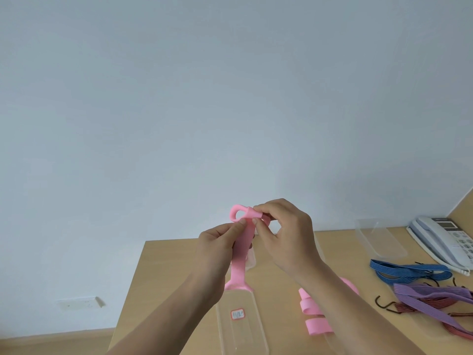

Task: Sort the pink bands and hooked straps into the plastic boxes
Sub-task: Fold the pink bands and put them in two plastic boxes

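The left hand (217, 242) and right hand (284, 234) pinch a pink band (242, 249) at its looped top; folding it compactly should help it fit the clear box (243, 326) below them.

Holds a pink band (242, 252) up over the wooden table (163, 267) with both hands. Pinches the strip near its top with the left hand (217, 243), thumb and fingers curled on it. Grips the folded upper part with the right hand (284, 234), leaving a small loop (236, 213) sticking out to the left. Lets the lower end hang down to the far end of a clear plastic box (256, 336) bearing a red-edged label (237, 314). Has more pink bands (313, 313) lying loose under the right forearm. Has, further right, a heap of hooked straps (432, 294) in blue, purple and dark red, a second clear box (381, 242) beyond them, and a white telephone (440, 239) at the table's right end.
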A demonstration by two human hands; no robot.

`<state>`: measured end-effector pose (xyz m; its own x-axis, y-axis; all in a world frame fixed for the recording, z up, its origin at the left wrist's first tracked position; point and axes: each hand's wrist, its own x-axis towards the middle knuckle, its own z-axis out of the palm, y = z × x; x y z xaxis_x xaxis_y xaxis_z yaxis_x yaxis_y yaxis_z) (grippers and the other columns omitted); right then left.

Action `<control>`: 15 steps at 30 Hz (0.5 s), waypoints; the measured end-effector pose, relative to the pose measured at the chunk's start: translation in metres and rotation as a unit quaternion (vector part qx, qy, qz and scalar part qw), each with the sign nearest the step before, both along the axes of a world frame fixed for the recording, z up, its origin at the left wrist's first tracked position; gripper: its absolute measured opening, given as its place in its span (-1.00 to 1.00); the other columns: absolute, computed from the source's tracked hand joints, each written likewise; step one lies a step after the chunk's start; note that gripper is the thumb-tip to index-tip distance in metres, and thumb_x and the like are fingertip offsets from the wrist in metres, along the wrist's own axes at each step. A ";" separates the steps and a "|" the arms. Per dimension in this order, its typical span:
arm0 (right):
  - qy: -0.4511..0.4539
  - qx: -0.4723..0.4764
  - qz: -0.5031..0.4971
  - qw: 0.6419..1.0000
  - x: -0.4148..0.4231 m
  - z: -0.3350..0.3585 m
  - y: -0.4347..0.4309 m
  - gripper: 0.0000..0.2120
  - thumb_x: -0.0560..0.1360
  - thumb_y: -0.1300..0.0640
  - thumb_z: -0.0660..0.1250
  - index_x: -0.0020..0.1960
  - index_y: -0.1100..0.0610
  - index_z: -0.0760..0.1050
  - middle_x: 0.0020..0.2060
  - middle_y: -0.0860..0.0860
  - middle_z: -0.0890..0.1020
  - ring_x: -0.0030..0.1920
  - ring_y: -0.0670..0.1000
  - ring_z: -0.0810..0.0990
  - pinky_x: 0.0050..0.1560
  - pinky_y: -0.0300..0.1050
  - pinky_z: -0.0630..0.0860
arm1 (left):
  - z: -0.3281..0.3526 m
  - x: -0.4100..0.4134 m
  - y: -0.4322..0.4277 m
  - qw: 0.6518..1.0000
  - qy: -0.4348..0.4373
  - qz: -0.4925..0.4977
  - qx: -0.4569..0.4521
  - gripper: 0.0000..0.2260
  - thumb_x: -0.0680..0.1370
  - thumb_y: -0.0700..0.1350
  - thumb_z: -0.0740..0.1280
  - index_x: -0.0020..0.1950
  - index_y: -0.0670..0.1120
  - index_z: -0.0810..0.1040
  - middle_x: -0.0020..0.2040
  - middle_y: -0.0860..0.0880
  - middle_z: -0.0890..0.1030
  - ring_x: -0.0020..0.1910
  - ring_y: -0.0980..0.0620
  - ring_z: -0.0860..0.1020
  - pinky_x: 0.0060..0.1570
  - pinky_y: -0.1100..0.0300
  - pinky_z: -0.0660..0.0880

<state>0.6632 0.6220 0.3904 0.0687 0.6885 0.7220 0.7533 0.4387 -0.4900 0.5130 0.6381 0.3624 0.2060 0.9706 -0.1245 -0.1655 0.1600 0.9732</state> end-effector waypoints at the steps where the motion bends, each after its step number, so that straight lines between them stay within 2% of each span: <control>1: -0.007 0.005 0.000 1.000 0.000 0.000 0.000 -0.77 0.39 0.41 0.47 -0.07 0.12 0.68 -0.22 -0.04 0.63 -0.25 0.00 0.59 -0.23 -0.04 0.55 | 0.001 0.000 0.000 1.000 -0.001 0.000 0.003 -0.65 0.50 0.14 0.41 -0.06 -0.15 0.76 -0.04 -0.29 0.71 -0.18 -0.11 0.63 -0.04 0.00 0.52; 6: -0.022 0.017 0.003 1.000 0.000 -0.003 -0.002 -0.78 0.38 0.41 0.49 -0.05 0.16 0.69 -0.21 0.00 0.60 -0.26 0.04 0.60 -0.26 -0.02 0.57 | 0.002 0.000 -0.001 0.999 -0.004 -0.027 0.026 -0.66 0.45 0.17 0.46 0.05 -0.02 0.79 0.01 -0.19 0.75 -0.06 -0.19 0.67 0.09 -0.08 0.57; 9: -0.014 0.008 0.014 1.000 0.001 -0.005 -0.004 -0.85 0.41 0.39 0.49 -0.09 0.18 0.68 -0.19 0.03 0.61 -0.19 0.06 0.62 -0.22 0.02 0.57 | 0.001 -0.001 -0.001 0.999 -0.007 -0.037 0.029 -0.66 0.46 0.18 0.48 0.07 -0.02 0.78 0.01 -0.17 0.76 -0.04 -0.09 0.68 0.12 -0.08 0.56; 12: -0.016 0.009 0.007 1.000 0.000 -0.005 -0.007 -0.91 0.43 0.35 0.50 -0.16 0.19 0.66 -0.17 0.02 0.63 -0.14 0.08 0.63 -0.18 0.03 0.57 | 0.001 0.000 -0.001 0.999 -0.007 -0.037 0.018 -0.65 0.46 0.18 0.50 0.06 -0.05 0.78 0.01 -0.17 0.76 0.01 -0.12 0.70 0.24 -0.22 0.57; 15: -0.024 0.010 -0.001 1.000 -0.001 -0.005 -0.009 -0.91 0.42 0.33 0.51 -0.17 0.17 0.67 -0.11 0.01 0.66 -0.05 0.07 0.63 -0.09 0.00 0.58 | 0.001 0.001 -0.002 0.999 -0.010 -0.031 0.011 -0.59 0.42 0.22 0.52 0.04 -0.09 0.78 0.03 -0.27 0.72 -0.02 -0.17 0.68 0.21 -0.39 0.55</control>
<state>0.6621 0.6131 0.3852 0.0348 0.6736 0.7382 0.7772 0.4462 -0.4437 0.5143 0.6357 0.3637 0.2691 0.9581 -0.0980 -0.1758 0.1489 0.9731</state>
